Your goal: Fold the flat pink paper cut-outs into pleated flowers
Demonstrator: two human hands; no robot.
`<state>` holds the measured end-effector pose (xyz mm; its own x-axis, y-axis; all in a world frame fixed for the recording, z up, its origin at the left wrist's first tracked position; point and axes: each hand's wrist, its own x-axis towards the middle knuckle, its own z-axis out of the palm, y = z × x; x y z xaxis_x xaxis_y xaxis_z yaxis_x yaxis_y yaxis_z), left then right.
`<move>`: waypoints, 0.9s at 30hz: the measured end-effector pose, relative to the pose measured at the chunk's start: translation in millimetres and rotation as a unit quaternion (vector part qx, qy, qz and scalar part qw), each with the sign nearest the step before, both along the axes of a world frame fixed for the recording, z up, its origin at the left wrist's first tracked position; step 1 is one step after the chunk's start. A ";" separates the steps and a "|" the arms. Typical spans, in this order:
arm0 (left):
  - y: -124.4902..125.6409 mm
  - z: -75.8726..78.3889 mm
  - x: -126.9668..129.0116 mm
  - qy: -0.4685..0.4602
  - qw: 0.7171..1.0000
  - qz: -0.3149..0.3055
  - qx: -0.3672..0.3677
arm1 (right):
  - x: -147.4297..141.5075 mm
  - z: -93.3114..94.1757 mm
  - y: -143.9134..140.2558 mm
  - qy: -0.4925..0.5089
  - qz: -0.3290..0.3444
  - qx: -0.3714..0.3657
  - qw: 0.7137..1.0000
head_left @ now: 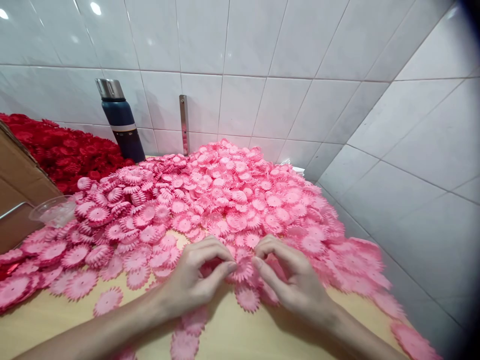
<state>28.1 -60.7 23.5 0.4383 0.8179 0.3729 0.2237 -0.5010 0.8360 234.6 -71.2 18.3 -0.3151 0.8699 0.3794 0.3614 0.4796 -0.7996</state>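
Over the front of the pile, my left hand is closed in a pinch, thumb and forefinger on the left edge of a pink scalloped flower disc. My right hand is pinched too, its thumb and fingertips at the right edge of the same disc; how firm its grip is stays unclear. Just below the fingers lies another pink disc with a toothed rim. A large heap of pink flower discs spreads behind and around both hands.
Red flower pieces are heaped at the back left beside a dark blue bottle. A cardboard box and a clear plastic lid stand at left. Behind the yellowish tabletop rises a tiled wall with a metal strip.
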 end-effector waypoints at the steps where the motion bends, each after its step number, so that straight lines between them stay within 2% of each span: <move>1: 0.7 1.3 -0.1 -0.006 1.000 0.013 -0.002 | 1.4 0.1 1.5 0.011 -0.018 0.002 1.000; 3: 2.3 3.1 0.1 -0.013 0.999 0.039 -0.010 | 3.1 0.9 3.6 0.019 -0.025 0.003 1.000; 5: 3.4 3.9 0.8 -0.012 0.999 0.049 -0.020 | 2.1 1.5 3.3 0.003 -0.005 0.011 1.000; 8: 2.4 3.3 2.4 -0.001 0.999 0.019 -0.035 | -3.3 -0.3 -1.0 -0.038 0.022 0.038 0.998; 11: 0.1 1.6 3.6 0.011 0.999 -0.020 -0.037 | -8.4 -4.6 -5.2 -0.043 0.019 0.047 0.998; 15: -1.1 0.8 3.3 0.017 0.999 -0.025 -0.026 | -9.3 -5.8 -5.7 -0.014 0.035 0.020 0.999; 23: -6.0 3.3 5.8 0.006 1.000 -0.015 -0.003 | -6.6 3.7 -6.9 0.029 0.045 -0.072 0.996; 27: -6.6 3.3 6.0 0.005 1.000 -0.016 -0.003 | -6.8 4.4 -7.6 0.053 0.051 -0.089 0.993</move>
